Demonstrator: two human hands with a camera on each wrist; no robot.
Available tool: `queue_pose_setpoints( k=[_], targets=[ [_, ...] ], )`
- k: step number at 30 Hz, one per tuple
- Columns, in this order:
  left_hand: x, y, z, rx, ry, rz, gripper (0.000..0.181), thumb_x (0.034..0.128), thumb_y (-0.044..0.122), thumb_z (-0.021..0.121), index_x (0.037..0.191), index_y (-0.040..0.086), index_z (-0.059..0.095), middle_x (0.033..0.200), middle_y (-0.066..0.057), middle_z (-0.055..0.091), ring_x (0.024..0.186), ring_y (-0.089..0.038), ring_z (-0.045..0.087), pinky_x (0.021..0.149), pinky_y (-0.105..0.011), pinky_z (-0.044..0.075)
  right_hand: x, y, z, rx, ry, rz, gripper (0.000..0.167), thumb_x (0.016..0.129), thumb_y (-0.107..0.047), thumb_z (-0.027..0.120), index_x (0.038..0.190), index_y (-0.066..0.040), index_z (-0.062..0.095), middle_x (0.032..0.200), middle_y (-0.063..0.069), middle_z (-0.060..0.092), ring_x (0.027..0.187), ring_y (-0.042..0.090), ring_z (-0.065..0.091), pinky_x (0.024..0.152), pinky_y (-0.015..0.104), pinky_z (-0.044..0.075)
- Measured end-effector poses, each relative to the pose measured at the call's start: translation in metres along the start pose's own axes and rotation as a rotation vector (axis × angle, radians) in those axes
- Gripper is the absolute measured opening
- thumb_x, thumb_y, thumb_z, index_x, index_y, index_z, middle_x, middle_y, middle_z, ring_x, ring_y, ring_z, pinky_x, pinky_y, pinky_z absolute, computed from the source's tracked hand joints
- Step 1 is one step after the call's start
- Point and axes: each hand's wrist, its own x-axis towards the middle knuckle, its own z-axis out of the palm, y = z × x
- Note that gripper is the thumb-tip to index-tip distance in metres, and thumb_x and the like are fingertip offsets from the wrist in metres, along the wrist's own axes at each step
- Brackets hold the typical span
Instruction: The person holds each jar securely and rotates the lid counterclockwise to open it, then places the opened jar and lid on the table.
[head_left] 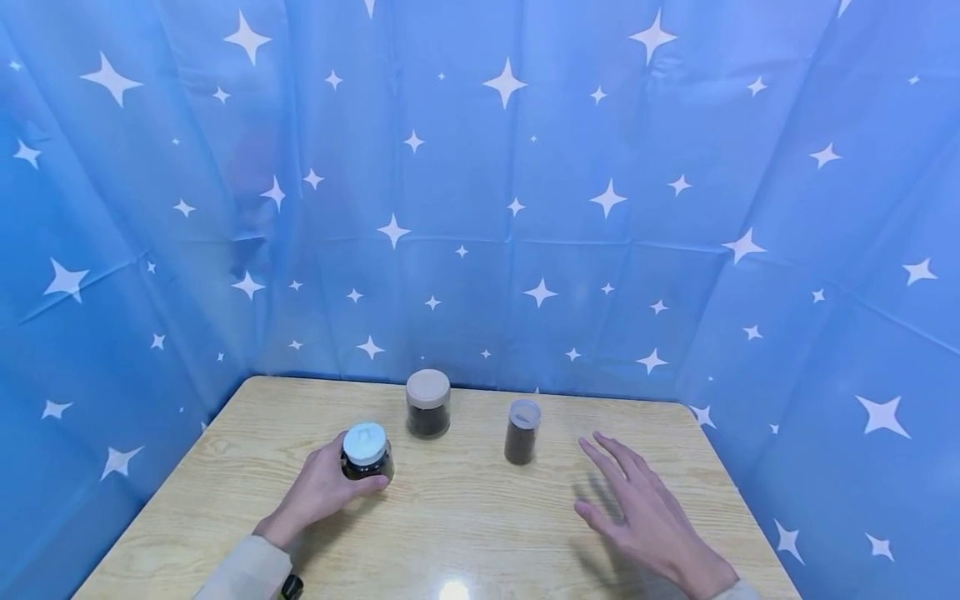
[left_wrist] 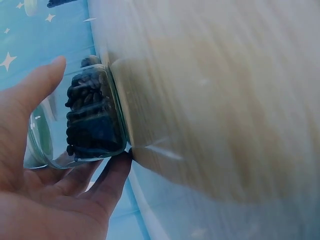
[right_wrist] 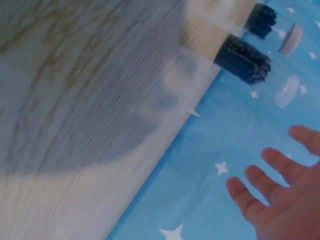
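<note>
My left hand (head_left: 327, 485) holds a squat glass jar (head_left: 369, 472) with a pale blue lid, thumb on one side and fingers round the other. Dark, bean-like pieces (left_wrist: 95, 112) fill part of this jar in the left wrist view. My right hand (head_left: 643, 515) hovers above the table's right side, fingers spread and touching nothing. Nearest to it stands a tall, narrow jar (head_left: 521, 443) with a clear-white lid and dark contents. Farther back, a wider jar (head_left: 428, 419) with a beige-white lid also holds something dark.
The jars stand on a light wood-grain table (head_left: 457, 517). A blue curtain (head_left: 480, 208) with white stars surrounds its back and sides. By the left sleeve lies a small dark object (head_left: 292, 587), mostly hidden.
</note>
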Motion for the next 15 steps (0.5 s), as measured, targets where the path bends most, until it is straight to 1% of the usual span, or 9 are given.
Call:
queue_pose_setpoints(
  k=[6, 11, 15],
  targets=[
    [0.001, 0.001, -0.001, -0.003, 0.004, 0.013, 0.099, 0.0849, 0.044, 0.106, 0.157, -0.006, 0.061, 0.147, -0.026, 0.077, 0.139, -0.048, 0.074, 0.119, -0.069, 0.059, 0.002, -0.005, 0.002, 0.007, 0.002, -0.003, 0.087, 0.101, -0.046, 0.089, 0.176, -0.024, 0.052, 0.172, 0.013, 0.060, 0.148, 0.045, 0.066, 0.106, 0.070, 0.064],
    [0.002, 0.002, -0.001, -0.003, 0.013, 0.003, 0.095, 0.0842, 0.044, 0.107, 0.153, -0.005, 0.063, 0.144, -0.025, 0.079, 0.136, -0.046, 0.076, 0.118, -0.067, 0.061, 0.004, -0.009, 0.002, 0.018, -0.017, 0.012, 0.083, 0.102, -0.046, 0.087, 0.175, -0.025, 0.053, 0.172, 0.014, 0.061, 0.147, 0.045, 0.067, 0.103, 0.069, 0.065],
    [0.003, 0.005, 0.000, 0.000, 0.016, 0.009, 0.093, 0.0829, 0.043, 0.108, 0.150, -0.005, 0.065, 0.141, -0.024, 0.079, 0.134, -0.045, 0.077, 0.116, -0.065, 0.062, 0.003, -0.011, 0.002, 0.032, -0.034, 0.022, 0.080, 0.103, -0.046, 0.087, 0.173, -0.025, 0.056, 0.171, 0.014, 0.062, 0.146, 0.045, 0.068, 0.103, 0.070, 0.065]
  ],
)
